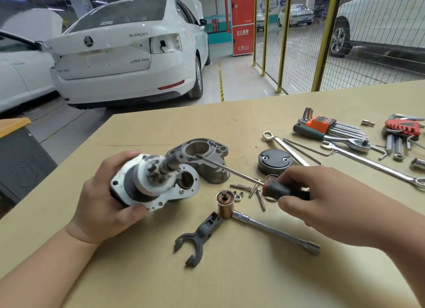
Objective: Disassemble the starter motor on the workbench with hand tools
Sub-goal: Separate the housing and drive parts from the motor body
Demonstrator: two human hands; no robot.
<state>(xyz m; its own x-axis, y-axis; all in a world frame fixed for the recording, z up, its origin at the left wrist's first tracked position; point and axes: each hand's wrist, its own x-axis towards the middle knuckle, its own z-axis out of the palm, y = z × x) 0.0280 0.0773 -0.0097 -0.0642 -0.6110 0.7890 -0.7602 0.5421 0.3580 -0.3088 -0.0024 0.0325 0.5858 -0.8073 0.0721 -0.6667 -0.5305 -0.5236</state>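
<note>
Bracing starter motor (151, 183) shaft-up in gripping left hand (108, 199); right hand (315, 197), fingers closed round screwdriver (232, 170), angles tip toward shaft, likely to pry.

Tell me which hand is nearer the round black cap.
Right. The right hand, gripping the screwdriver, is just in front of the cap; the left hand holds the motor well to its left.

tan workbench (253, 280), white car (128, 55), black cap (275, 161)
</note>
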